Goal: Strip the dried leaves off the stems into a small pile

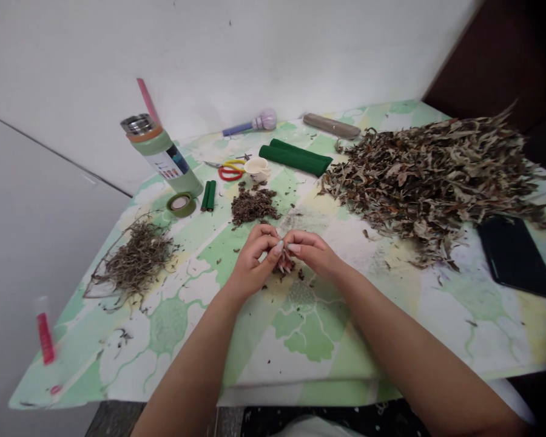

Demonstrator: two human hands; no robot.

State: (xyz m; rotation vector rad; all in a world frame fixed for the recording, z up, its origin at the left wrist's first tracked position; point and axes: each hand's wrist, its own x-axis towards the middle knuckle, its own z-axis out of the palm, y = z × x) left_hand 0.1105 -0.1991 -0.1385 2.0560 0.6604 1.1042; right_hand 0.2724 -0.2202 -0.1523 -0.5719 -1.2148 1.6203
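Note:
My left hand (260, 258) and my right hand (313, 252) meet low over the middle of the table, fingertips pinched together. Whatever lies between the fingers is too small and covered to make out. Brown crumbled bits (301, 275) are scattered on the cloth right below them. Just beyond the hands sits a small heap of dark crumbled plant matter (253, 205). A large pile of dried, curled leaves (430, 173) spreads over the right side. On the left lies a tangle of thin dry stems (139, 258).
Behind the heap are a white cup (257, 169), red-and-yellow scissors (231, 172) and folded green cloth (295, 158). A green bottle (167, 159), a tape roll (181, 205) and two green sticks (208, 196) stand left. A black phone (516, 255) touches the leaf pile.

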